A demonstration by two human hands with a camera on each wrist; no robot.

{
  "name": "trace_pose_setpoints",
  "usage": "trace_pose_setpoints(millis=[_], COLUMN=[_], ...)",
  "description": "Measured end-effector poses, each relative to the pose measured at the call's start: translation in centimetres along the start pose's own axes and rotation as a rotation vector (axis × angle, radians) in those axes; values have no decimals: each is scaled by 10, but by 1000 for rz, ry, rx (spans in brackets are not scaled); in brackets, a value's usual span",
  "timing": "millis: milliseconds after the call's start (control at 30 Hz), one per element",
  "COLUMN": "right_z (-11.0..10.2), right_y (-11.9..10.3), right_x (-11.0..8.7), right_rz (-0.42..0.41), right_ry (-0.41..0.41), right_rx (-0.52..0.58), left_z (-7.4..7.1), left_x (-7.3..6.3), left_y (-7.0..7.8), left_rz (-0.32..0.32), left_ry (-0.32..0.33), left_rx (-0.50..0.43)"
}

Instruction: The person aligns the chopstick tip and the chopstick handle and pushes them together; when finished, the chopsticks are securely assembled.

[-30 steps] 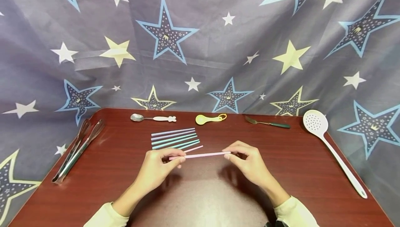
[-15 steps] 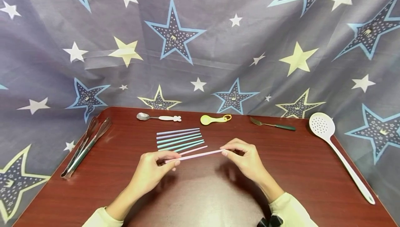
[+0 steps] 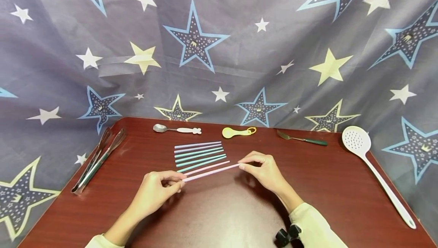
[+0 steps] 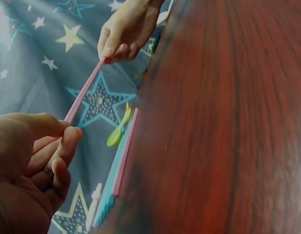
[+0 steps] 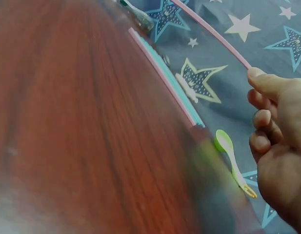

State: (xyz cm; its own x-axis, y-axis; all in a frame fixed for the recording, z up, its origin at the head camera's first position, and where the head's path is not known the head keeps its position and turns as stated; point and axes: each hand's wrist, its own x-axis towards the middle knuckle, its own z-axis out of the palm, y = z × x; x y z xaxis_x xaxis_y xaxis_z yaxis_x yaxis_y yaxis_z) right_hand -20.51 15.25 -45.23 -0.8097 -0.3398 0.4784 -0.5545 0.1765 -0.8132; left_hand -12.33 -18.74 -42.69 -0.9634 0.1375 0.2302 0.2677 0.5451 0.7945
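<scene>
A pink straw [image 3: 211, 172] stretches between my two hands, tilted with its right end farther from me. My left hand [image 3: 159, 191] pinches its left end between thumb and fingertips. The right hand [image 3: 263, 172] pinches the other end the same way. In the left wrist view the held straw [image 4: 86, 90] hangs above the table, apart from the straws lying there. Just beyond it on the table lies another pink straw [image 3: 209, 167]. Behind that, a row of teal straws [image 3: 200, 156] and purple straws [image 3: 197, 145] lies side by side, fanning slightly.
Along the back edge lie a spoon with a white handle [image 3: 186, 130], a yellow-green measuring spoon [image 3: 236, 132] and a green-handled fork [image 3: 302, 140]. Metal tongs [image 3: 99, 160] lie at the left edge, a white skimmer [image 3: 373, 168] at the right. A star-patterned curtain [image 3: 219, 69] stands behind the table.
My left hand has slid left and toward me, out to the straw's end. More straw shows between the hands, and it slants more. The head view has shifted slightly.
</scene>
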Motion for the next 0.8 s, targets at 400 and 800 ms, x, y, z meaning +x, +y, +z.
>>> trace_pose_setpoints(millis=[400,800], right_z=[17,23], right_y=[26,36], right_x=[17,28], right_rz=[105,54], right_ry=[-187,-222], right_rx=[-164,-279], left_z=[1,8], left_x=[4,4], left_y=[-33,-47], left_rz=[-75,-46], left_ry=[6,68], left_rx=[110,211])
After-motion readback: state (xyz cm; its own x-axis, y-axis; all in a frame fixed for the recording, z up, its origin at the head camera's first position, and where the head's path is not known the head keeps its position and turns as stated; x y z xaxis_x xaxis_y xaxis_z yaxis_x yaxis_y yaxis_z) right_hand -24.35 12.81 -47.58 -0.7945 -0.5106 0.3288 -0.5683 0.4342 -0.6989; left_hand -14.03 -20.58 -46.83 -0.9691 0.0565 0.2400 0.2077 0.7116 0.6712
